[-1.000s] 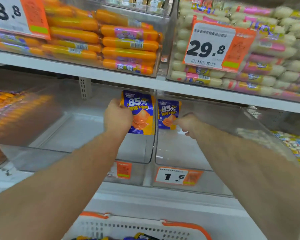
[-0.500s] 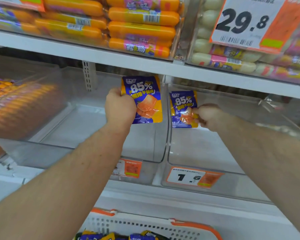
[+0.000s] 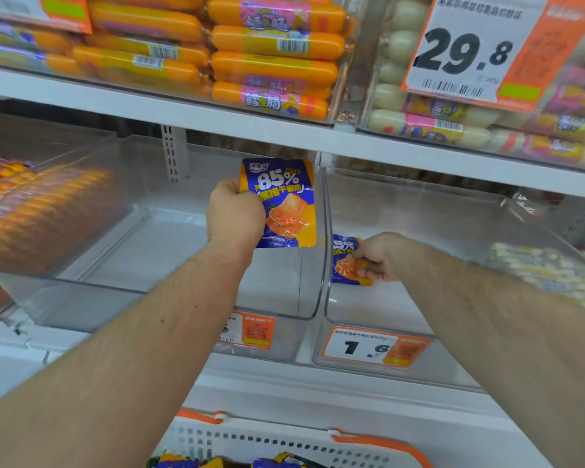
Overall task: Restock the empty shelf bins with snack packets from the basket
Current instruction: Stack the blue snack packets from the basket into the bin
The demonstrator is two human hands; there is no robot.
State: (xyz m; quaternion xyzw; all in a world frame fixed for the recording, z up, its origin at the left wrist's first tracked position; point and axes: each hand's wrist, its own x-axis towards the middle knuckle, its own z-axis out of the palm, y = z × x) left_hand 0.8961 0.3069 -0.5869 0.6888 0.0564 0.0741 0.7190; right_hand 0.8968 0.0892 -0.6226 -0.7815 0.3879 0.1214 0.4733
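**Two packets held at the clear bins**

Nearest us, at the bottom edge, we see the white basket with its orange handle, and blue and yellow snack packets showing inside it. Beyond it sit two clear shelf bins side by side. The right bin carries a "1.6" price tag on its front. Inside it our right hand pinches a small blue packet between curled fingers and thumb, low by the bin's left wall; we cannot tell whether it touches the floor. In the left bin our left hand grips a larger blue packet marked "85%", held upright above the bin floor near its right wall. Farther up, the upper shelf carries orange sausages and a "29.8" sign.
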